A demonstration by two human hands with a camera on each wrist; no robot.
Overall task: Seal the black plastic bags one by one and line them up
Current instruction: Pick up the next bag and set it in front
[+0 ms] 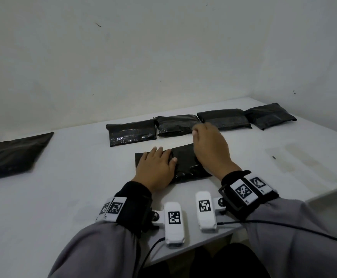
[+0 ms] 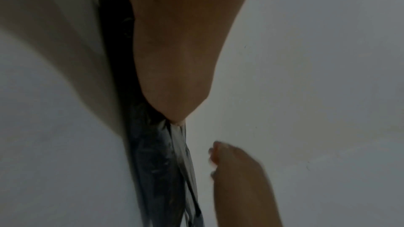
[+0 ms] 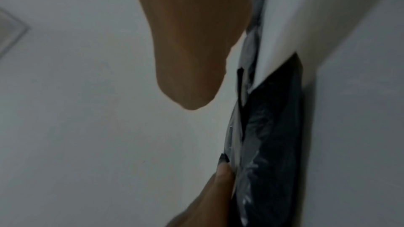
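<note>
A black plastic bag [image 1: 185,160] lies flat on the white table [image 1: 63,197] in front of me. My left hand [image 1: 155,167] rests flat on its left half with straight fingers, and the palm [image 2: 174,58] presses the glossy bag [image 2: 153,161]. My right hand [image 1: 209,145] hovers above the bag's right end, apart from it. Its fingers [image 2: 218,158] are loosely curled and I see nothing in them. In the right wrist view a left fingertip [image 3: 221,173] touches the bag [image 3: 273,144]. Behind, several black bags stand in a row, from the leftmost [image 1: 131,133] to the rightmost [image 1: 269,115].
One more black bag [image 1: 13,155] lies alone at the far left of the table. A grey-white wall [image 1: 163,57] rises right behind the row. The table's front edge [image 1: 324,191] cuts in at the lower right. Bare table shows left of the row.
</note>
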